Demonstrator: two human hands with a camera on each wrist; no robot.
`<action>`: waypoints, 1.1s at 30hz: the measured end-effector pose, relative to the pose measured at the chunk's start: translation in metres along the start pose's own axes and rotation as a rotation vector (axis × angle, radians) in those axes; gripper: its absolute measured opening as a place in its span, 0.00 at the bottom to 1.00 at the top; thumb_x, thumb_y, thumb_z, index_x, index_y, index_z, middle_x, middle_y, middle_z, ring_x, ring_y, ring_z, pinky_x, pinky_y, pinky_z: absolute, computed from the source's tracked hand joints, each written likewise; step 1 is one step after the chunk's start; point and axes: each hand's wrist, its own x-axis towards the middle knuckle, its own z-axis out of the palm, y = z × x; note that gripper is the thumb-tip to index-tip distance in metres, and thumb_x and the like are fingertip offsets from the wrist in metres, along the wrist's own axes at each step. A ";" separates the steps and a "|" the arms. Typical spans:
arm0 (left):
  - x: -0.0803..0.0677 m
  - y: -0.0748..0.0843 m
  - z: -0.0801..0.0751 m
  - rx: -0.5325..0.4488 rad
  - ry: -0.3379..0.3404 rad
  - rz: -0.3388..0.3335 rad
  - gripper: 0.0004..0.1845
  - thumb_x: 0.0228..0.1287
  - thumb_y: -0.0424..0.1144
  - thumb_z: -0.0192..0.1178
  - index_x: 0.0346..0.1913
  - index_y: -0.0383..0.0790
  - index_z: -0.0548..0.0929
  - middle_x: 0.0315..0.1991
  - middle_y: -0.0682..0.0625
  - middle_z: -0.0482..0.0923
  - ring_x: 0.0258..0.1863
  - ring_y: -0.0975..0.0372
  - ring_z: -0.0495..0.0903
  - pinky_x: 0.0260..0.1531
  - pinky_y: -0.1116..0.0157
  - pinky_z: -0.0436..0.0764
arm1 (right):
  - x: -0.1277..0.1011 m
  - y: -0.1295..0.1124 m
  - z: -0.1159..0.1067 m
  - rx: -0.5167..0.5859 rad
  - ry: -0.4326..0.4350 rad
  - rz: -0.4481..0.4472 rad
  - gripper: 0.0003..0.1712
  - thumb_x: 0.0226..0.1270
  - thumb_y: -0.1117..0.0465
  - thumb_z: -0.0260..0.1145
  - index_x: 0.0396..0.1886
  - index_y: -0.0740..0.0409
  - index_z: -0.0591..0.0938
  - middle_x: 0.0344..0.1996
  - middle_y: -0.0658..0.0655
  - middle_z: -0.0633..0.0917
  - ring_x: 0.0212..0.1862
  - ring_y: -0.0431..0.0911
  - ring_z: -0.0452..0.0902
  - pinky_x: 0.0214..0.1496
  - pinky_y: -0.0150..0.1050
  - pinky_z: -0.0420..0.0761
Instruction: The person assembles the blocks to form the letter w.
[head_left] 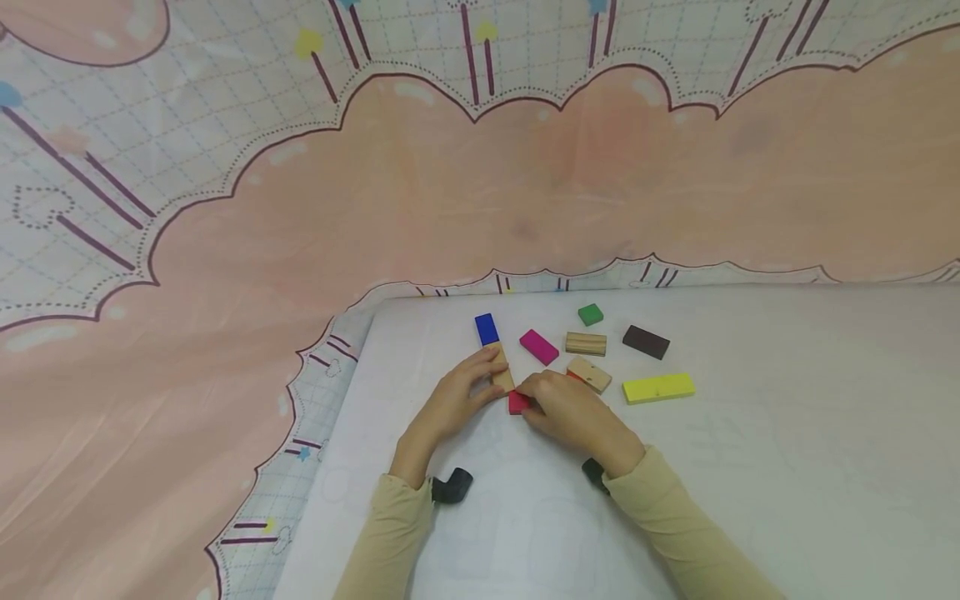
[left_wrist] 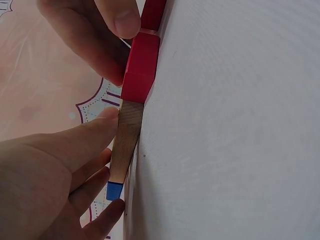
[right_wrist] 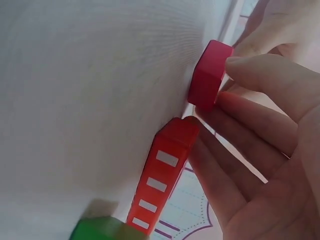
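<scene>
Red block flat on desk, near end of plain wooden block. Right hand pinches it, fingers curled. Left hand steadies wooden block, fingers straight; long axis runs far-left toward blue block.

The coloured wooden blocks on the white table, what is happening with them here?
A person is lining up flat blocks on the white table. The left hand touches a plain wooden block that lies end to end with a blue rectangular block. The right hand pinches a small red block at the wooden block's near end. Pink, green, brown and yellow blocks lie loose nearby.
</scene>
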 end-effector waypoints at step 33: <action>0.001 0.000 0.002 -0.003 -0.002 -0.023 0.22 0.69 0.45 0.62 0.64 0.47 0.80 0.75 0.56 0.63 0.77 0.61 0.56 0.76 0.56 0.58 | -0.024 0.023 -0.016 -0.120 0.064 0.045 0.24 0.56 0.59 0.77 0.52 0.63 0.84 0.48 0.59 0.83 0.52 0.51 0.76 0.53 0.43 0.85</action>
